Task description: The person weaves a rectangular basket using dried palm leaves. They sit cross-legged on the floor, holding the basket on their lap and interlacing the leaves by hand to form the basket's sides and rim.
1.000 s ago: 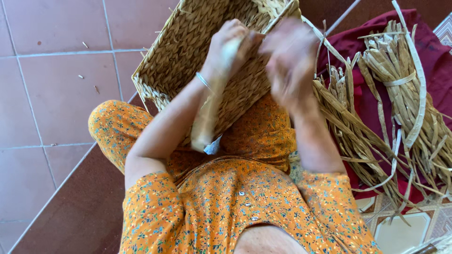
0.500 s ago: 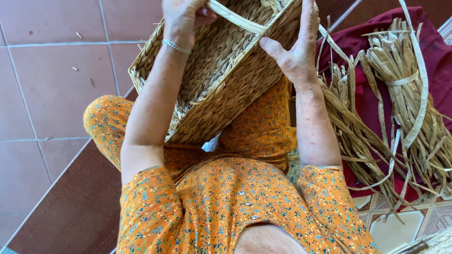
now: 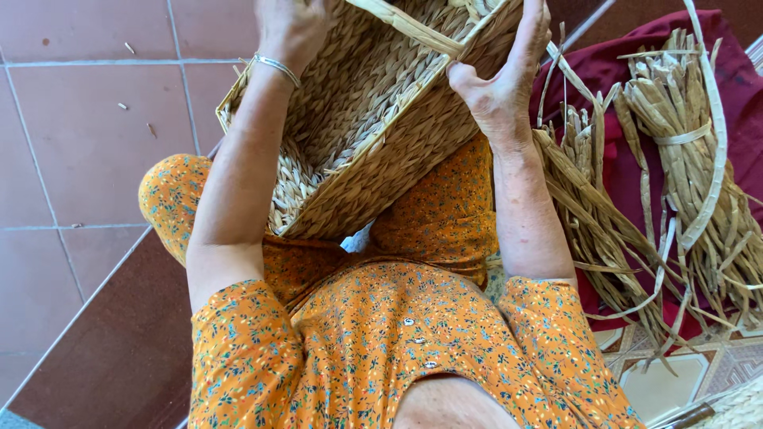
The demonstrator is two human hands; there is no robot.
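A rectangular woven straw basket (image 3: 362, 127) rests tilted on my lap, its open side turned toward me. My left hand (image 3: 292, 24) reaches into it near the top edge of the view and presses on the inner weave; a thin bracelet sits on that wrist. My right hand (image 3: 502, 75) grips the basket's right rim, thumb inside, where a flat pale straw strip (image 3: 409, 28) crosses the opening. My fingertips are partly cut off by the top of the frame.
Bundles of dried straw stalks (image 3: 683, 167) lie on a dark red cloth (image 3: 739, 87) to my right. Reddish floor tiles (image 3: 87, 135) with a few straw bits spread on the left. A small white object (image 3: 358, 238) peeks from under the basket.
The basket has been turned from its outer side to its open side facing me and lifted. My left hand moved inside it, my right hand shifted to the right rim.
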